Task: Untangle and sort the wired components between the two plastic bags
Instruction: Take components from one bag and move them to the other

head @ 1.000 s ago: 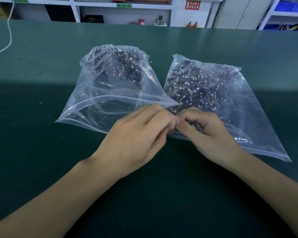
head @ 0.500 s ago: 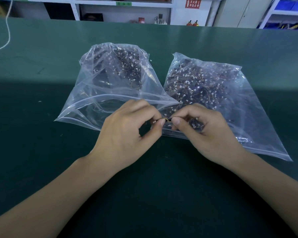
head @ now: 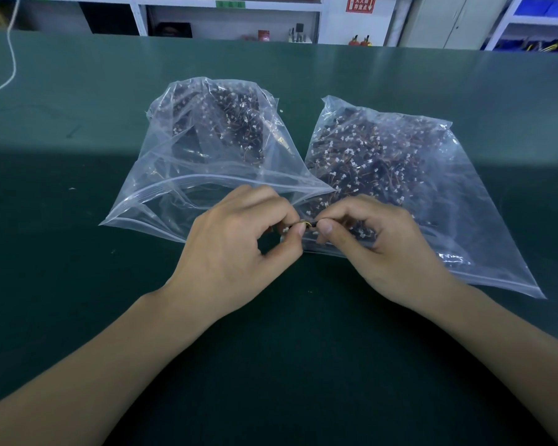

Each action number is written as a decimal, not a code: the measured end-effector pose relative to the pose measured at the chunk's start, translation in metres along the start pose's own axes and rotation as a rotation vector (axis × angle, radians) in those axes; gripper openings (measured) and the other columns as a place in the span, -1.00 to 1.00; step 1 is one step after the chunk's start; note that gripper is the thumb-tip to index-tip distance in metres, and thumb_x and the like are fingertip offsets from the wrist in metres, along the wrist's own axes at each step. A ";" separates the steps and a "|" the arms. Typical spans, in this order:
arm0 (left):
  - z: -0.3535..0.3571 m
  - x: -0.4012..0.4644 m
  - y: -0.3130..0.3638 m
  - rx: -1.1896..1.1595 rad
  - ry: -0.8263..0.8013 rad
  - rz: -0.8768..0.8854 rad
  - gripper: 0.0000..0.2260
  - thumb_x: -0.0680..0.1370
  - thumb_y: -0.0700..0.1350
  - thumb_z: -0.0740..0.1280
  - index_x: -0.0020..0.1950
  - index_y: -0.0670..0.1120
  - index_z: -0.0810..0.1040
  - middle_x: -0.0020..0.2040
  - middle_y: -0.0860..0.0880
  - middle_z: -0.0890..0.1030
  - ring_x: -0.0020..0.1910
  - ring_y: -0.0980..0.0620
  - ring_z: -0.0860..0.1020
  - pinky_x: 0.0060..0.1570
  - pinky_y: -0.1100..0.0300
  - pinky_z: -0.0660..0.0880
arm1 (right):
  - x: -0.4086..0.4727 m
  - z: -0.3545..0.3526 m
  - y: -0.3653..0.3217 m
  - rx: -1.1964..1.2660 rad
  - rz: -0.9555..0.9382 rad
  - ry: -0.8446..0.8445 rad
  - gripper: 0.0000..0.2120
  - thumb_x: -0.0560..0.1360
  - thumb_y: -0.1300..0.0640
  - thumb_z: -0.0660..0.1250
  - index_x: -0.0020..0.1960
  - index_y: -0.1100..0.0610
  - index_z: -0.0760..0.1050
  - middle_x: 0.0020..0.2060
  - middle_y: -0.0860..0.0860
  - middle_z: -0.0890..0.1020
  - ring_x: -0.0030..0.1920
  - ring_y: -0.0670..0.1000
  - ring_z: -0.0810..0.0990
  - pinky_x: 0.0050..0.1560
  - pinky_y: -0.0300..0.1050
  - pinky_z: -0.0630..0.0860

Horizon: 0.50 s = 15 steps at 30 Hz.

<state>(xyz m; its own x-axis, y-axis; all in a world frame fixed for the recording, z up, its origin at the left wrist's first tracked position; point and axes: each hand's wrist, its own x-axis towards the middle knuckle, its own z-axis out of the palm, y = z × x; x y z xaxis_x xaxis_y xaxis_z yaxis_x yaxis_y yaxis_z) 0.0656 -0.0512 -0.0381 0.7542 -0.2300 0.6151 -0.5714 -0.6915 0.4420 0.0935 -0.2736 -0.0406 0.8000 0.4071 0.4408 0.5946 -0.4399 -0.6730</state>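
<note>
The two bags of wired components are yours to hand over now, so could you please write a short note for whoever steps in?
Left hand and right hand pinch opposite ends of one small wired component, just in front of the bags.
Left bag lies open-mouthed toward you, partly filled at its far end. Right bag lies flat, well filled.
Done: one piece pulled out and held.
Left: free it, drop it into the proper bag, then carry on. Which bag is the source cannot be told.

Workshop: green bench mat (head: 78,284), parts shelving (head: 226,14), blue bins (head: 541,8).
</note>
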 end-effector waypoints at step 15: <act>0.000 -0.001 0.000 0.044 -0.022 -0.005 -0.89 0.59 -0.04 0.40 -0.13 -0.01 0.62 -0.17 0.12 0.53 -0.11 0.08 0.51 -0.20 0.00 0.51 | 0.001 0.000 0.001 -0.019 -0.010 -0.033 -0.89 0.66 0.14 0.39 0.00 0.10 0.68 -0.18 -0.13 0.68 -0.07 0.01 0.65 -0.01 -0.16 0.52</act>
<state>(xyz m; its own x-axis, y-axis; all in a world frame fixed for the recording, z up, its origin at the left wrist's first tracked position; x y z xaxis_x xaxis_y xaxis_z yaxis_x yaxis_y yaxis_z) 0.0647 -0.0513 -0.0386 0.7640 -0.2411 0.5985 -0.5533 -0.7219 0.4154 0.0954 -0.2741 -0.0407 0.7911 0.4375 0.4275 0.6043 -0.4509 -0.6569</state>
